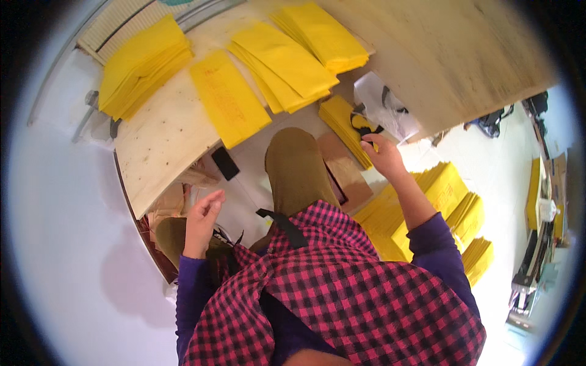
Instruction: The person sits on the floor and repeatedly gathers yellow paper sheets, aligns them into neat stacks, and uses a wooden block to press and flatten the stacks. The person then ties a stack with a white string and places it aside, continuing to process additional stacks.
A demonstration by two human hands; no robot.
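My right hand (386, 157) reaches forward, its fingertips closed on a black looped strap (365, 130) beside a clear plastic bag (394, 113). Just under the strap lies a narrow stack of folded yellow bags (345, 128). My left hand (204, 219) is raised above my left knee, fingers loosely bent and apart from the thumb, holding nothing visible. In front of it a single flat yellow bag (229, 97) with faint red print overhangs the edge of the wooden table (162, 140).
Stacks of yellow bags stand on the table: a tall stack (143, 67), a fanned stack (284, 67) and a far stack (323, 36). More yellow bundles (442, 189) rest on the floor by my right arm. A black phone (225, 163) and a cardboard box (345, 174) lie lower.
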